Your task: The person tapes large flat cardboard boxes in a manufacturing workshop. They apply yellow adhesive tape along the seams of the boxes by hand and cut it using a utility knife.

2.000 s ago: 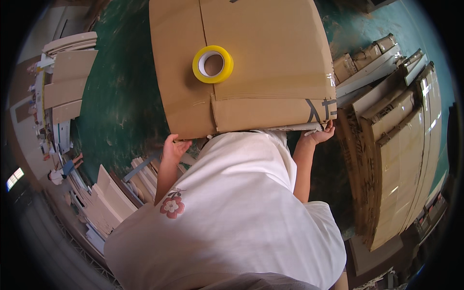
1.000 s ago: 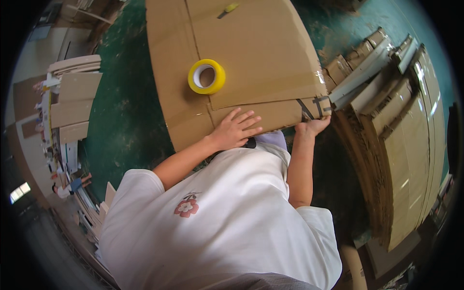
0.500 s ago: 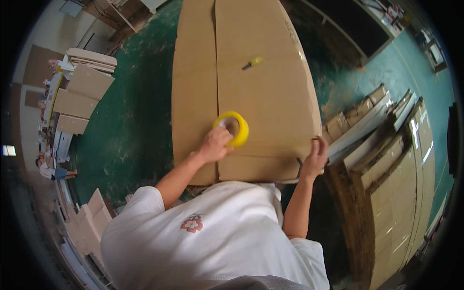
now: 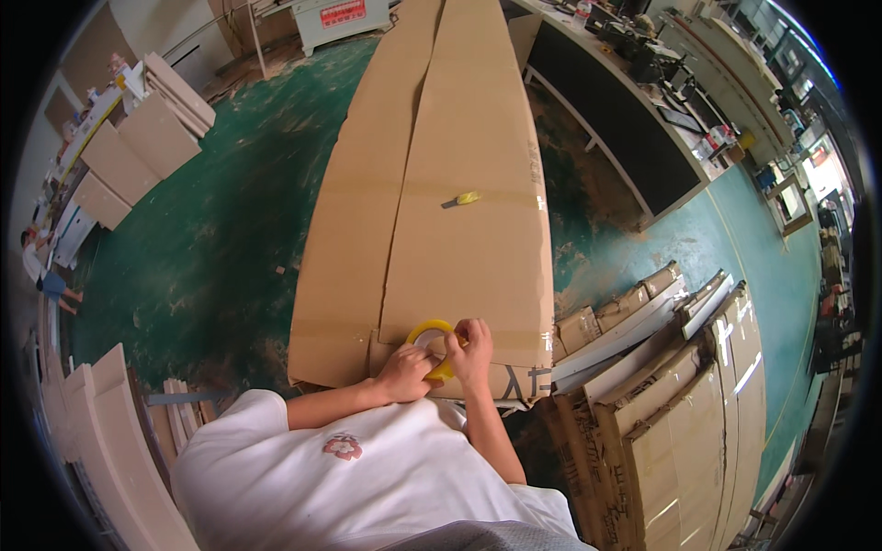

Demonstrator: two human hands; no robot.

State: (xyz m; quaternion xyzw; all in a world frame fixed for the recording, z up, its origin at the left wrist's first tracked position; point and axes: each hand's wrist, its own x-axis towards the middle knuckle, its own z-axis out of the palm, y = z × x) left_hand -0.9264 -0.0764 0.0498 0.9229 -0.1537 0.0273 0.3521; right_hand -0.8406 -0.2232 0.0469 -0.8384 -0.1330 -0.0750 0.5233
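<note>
Nearest: white T-shirt (image 4: pixel 367 487) w/ small flower print, both forearms coming up from lower edge.

Left hand (image 4: pixel 406 372) and right hand (image 4: pixel 470 354) meet on yellow tape roll (image 4: pixel 429 335), lying flat on near end of long cardboard box (image 4: pixel 459 230). Left grip: fingers curled round near rim of roll, steadying it. Right grip: thumb and fingertips pressed together on roll's right edge, prob. pinching or picking at loose tape end; end itself too small to make out.

Step in hand, by the look: finding/peeling tape start, prior to sealing. Centre seam of box runs away from hands down its length and looks untaped apart from clear cross-strips near hands and mid-length. Next move prob. calls for: free end lifted clean, stuck down at near edge over seam, roll pulled along seam w/ steady tension, other hand smoothing behind.

Further along box top: small yellow-handled utility knife (image 4: pixel 464 198), well apart from hands, beside the mid-length strip.

Right of box: stacks of flattened cardboard (image 4: pixel 698 395) on edge. Left: green floor (image 4: pixel 211 239), dusty, w/ pale boards at lower left. Far back right: dark-fronted work surface (image 4: pixel 634 101) w/ assorted clutter. Far left: more stacked cartons (image 4: pixel 129 147).
</note>
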